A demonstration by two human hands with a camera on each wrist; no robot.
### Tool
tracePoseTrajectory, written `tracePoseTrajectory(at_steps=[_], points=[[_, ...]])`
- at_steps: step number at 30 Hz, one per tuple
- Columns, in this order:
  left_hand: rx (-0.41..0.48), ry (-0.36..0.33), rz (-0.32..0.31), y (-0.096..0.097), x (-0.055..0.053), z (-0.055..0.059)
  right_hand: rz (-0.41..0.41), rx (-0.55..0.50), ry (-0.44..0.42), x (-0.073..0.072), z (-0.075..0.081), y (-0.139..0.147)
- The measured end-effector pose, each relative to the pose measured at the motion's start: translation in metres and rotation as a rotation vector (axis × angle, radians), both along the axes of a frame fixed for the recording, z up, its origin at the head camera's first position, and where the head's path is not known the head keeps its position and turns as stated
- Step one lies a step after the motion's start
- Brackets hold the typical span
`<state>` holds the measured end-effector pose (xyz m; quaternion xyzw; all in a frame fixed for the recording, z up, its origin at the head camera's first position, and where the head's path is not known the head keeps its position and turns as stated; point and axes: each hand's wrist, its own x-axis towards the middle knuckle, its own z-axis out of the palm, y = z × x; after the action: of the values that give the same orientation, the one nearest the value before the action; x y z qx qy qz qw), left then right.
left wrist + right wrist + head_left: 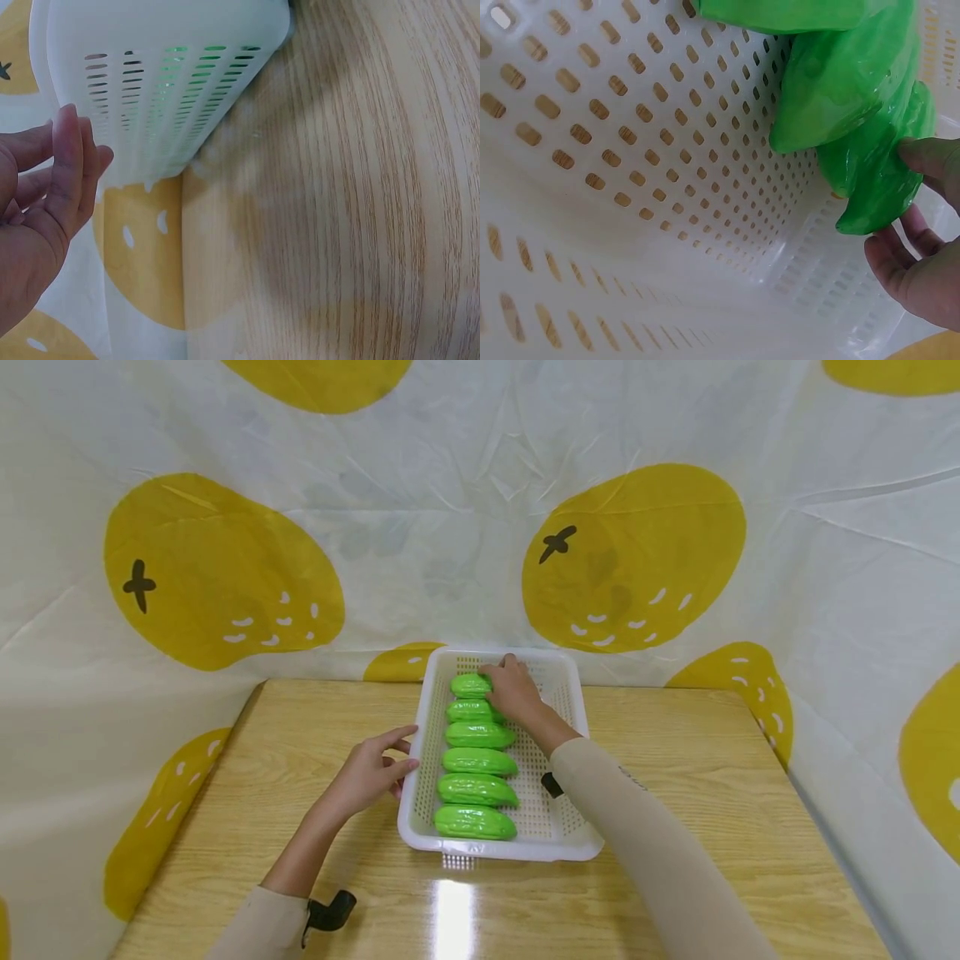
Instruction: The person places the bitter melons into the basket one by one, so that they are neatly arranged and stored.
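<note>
Several glossy green bitter melons (pixel 480 762), probably models, lie side by side in a row inside a white perforated plastic basket (pixel 517 850). My right hand (pixel 513 692) reaches over the basket's far end and pinches the farthest bitter melon (pixel 467 685). In the right wrist view the thumb is on top of that melon (pixel 877 199) and the other fingers are at its underside and tip. Beside the basket's left wall is my left hand (pixel 369 772), its fingers loosely extended at the rim. Whether they touch the rim I cannot tell.
The basket stands on a wooden table (pixel 675 752) near its back edge. A white cloth (pixel 435 560) printed with yellow fruit hangs behind and around the table. The basket's right side has bare perforated floor (pixel 641 112) alongside the melons.
</note>
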<state>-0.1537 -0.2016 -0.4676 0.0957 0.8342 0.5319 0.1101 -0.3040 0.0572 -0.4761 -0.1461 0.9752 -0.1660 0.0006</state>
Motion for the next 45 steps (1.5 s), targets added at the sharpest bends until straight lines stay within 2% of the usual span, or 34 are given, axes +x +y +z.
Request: tracePoseTrajectory(at_steps=[9,14,19,24,32,45], points=[[0.007,0.001,-0.006,0.000,0.000,-0.001,-0.010,0.004,-0.018,0.002,0.001,0.000],[0.006,0.011,-0.007,0.000,-0.001,-0.002,-0.009,-0.024,-0.033,0.005,0.008,0.001],[0.006,0.019,-0.011,0.000,0.000,-0.002,0.000,-0.034,-0.041,0.009,0.024,0.004],[0.012,0.024,-0.007,0.000,0.001,-0.002,0.016,-0.057,-0.039,0.012,0.049,0.011],[0.011,0.038,-0.007,0.001,0.000,-0.003,0.077,-0.065,0.051,0.015,0.082,0.026],[-0.003,0.039,0.004,0.003,0.001,-0.002,0.102,-0.146,0.059,0.025,0.100,0.056]])
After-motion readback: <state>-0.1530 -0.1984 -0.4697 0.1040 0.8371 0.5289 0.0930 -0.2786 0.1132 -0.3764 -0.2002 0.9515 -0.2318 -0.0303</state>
